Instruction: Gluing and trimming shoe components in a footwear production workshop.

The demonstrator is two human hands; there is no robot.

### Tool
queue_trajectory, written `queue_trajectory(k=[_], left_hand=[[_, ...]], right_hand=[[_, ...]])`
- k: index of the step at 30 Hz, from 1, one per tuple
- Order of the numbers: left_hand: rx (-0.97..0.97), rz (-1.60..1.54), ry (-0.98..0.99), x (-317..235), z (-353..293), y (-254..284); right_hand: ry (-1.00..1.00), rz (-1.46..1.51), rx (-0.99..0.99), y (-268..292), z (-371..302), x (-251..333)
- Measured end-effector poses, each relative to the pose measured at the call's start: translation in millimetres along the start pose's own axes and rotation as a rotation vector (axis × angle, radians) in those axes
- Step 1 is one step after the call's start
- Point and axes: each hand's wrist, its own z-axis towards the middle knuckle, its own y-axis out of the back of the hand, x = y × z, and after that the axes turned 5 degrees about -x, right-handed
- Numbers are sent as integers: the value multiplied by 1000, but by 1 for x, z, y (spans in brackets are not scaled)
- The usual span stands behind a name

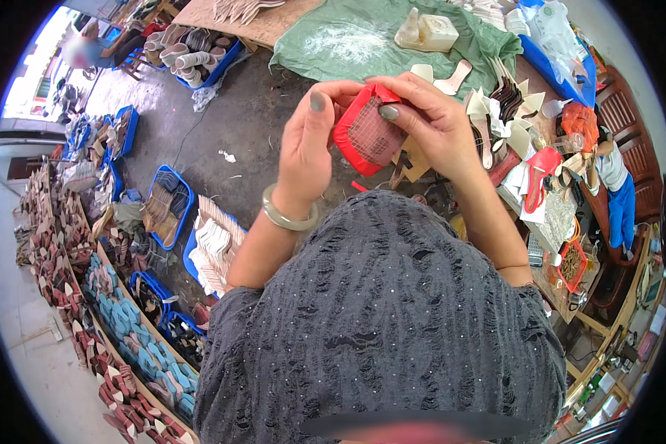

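Observation:
Up in front of my chest is a small, rounded piece with a glossy red wrapped edge and a brownish grid-patterned face (372, 135); its exact kind I cannot make out. My right hand (438, 122) is closed on it, the thumb pressed against the upper right of the face and the fingers hidden behind. On the other side, my left hand (308, 140) curls around the piece's left and upper edge, its thumb raised and its fingertips partly hidden. A pale bangle circles my left wrist.
Green cloth (325, 38) with white powder and a cloudy plastic container (427, 33) lies ahead. Insoles, a red shoe part (542, 174) and papers crowd the bench at right. Blue crates (169, 207) and shelves of shoe lasts (129, 318) stand at left. Two people are farther off.

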Motion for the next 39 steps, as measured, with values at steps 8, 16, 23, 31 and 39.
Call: queue_trajectory(k=[8, 16, 23, 31, 39], left_hand=[[178, -387, 577, 8, 9, 0], [172, -980, 633, 2, 8, -19], [-142, -942, 567, 20, 12, -11], [-438, -625, 580, 31, 4, 1], [-384, -437, 509, 39, -1, 22]], right_hand=[[294, -30, 505, 20, 41, 17], [624, -302, 410, -8, 43, 29], [227, -257, -106, -42, -11, 0], [-415, 379, 70, -57, -24, 11], [-920, 967, 411, -53, -1, 1]])
